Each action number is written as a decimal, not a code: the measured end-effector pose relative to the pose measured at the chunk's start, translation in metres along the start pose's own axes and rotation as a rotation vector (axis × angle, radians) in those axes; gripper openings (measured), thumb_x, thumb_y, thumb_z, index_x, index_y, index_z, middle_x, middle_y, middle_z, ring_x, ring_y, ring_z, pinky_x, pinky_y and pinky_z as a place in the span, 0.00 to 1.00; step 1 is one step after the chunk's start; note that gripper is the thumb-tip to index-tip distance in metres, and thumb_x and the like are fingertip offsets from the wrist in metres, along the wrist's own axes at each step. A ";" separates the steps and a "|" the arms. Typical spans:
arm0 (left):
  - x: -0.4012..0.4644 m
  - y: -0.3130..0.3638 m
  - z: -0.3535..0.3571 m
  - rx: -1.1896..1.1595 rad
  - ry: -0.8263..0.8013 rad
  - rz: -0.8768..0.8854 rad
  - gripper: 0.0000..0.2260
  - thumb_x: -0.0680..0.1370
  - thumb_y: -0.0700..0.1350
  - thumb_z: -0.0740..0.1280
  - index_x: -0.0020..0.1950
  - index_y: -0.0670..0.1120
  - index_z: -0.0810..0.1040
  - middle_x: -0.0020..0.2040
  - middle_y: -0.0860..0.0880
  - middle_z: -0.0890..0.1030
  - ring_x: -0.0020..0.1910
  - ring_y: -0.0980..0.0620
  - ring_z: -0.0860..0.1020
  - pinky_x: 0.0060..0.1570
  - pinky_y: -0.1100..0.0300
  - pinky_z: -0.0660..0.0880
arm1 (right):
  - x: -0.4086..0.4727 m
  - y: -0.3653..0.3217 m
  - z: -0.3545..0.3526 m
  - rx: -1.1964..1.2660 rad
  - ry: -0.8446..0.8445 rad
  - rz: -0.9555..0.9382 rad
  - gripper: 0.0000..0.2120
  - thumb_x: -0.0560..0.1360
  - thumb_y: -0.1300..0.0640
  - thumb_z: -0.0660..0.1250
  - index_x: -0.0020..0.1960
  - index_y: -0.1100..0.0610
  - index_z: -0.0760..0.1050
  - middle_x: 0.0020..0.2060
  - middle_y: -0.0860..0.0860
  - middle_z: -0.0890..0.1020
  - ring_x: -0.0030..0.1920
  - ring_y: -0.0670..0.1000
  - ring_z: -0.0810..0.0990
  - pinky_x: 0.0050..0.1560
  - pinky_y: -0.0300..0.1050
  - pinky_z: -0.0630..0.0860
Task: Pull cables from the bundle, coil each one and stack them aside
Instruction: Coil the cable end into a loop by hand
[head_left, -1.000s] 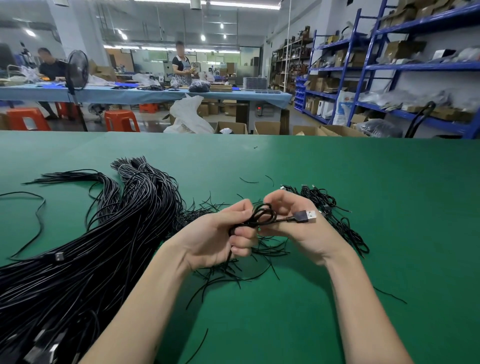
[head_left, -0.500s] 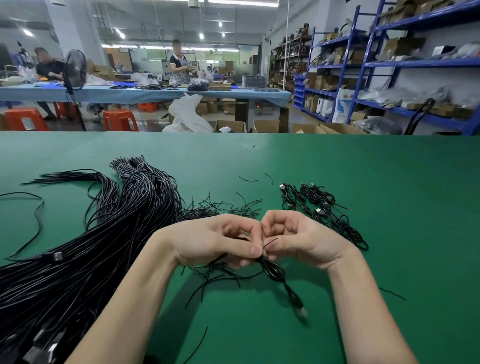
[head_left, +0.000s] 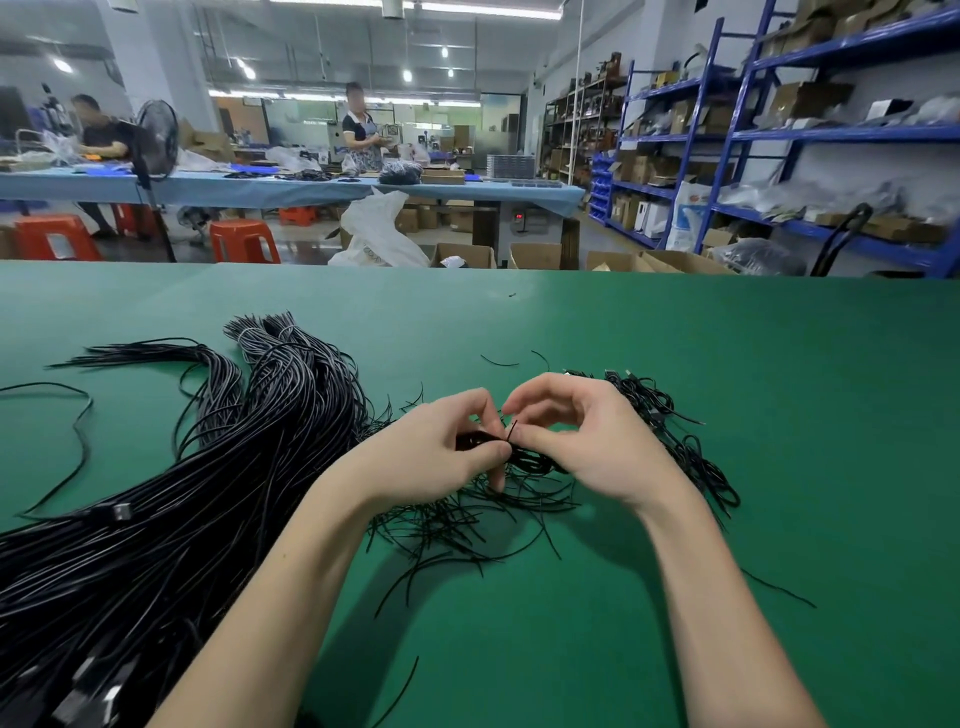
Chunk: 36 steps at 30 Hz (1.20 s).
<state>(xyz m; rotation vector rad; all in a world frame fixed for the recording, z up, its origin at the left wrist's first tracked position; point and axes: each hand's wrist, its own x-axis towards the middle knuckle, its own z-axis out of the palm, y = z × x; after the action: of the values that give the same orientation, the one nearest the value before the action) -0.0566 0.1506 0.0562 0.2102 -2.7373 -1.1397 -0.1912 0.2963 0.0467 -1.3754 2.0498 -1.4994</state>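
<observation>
Both hands, left hand (head_left: 436, 447) and right hand (head_left: 587, 441), are pinching the coiled cable (head_left: 524, 457), probably twisting its tie (head_left: 513, 430) closed, finished stack (head_left: 670, 431) waiting at 2 o'clock.

the coiled cable (head_left: 524, 457) is mostly hidden between the left hand (head_left: 436, 457) and the right hand (head_left: 587, 441); its plug cannot be seen. the big bundle (head_left: 156, 519) is cut off by the left and bottom edges. the stack of coils (head_left: 675, 436) is partly hidden behind the right hand, so a count is not possible.
</observation>
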 end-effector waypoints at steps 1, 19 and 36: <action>0.001 0.000 0.001 -0.020 0.024 0.010 0.05 0.82 0.47 0.66 0.49 0.49 0.71 0.41 0.54 0.86 0.35 0.45 0.71 0.40 0.54 0.70 | 0.000 0.000 0.000 0.007 0.012 0.003 0.07 0.73 0.59 0.76 0.47 0.49 0.83 0.41 0.47 0.87 0.48 0.50 0.85 0.59 0.54 0.79; 0.015 -0.016 0.019 -0.279 0.292 0.040 0.04 0.80 0.49 0.70 0.48 0.52 0.84 0.40 0.51 0.87 0.31 0.53 0.67 0.33 0.59 0.63 | -0.002 0.004 0.001 0.061 0.124 -0.070 0.12 0.75 0.63 0.74 0.52 0.48 0.80 0.42 0.48 0.87 0.46 0.51 0.85 0.53 0.43 0.82; 0.019 -0.010 0.029 -0.157 0.531 0.080 0.04 0.77 0.42 0.74 0.45 0.50 0.84 0.41 0.56 0.86 0.42 0.57 0.84 0.46 0.62 0.79 | 0.002 -0.003 0.000 0.011 0.249 0.051 0.06 0.74 0.58 0.75 0.47 0.48 0.82 0.38 0.41 0.87 0.45 0.39 0.83 0.45 0.28 0.71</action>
<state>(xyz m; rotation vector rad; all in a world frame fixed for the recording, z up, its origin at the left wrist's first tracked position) -0.0802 0.1594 0.0308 0.3250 -2.1656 -1.0829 -0.1907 0.2946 0.0494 -1.1729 2.1971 -1.7328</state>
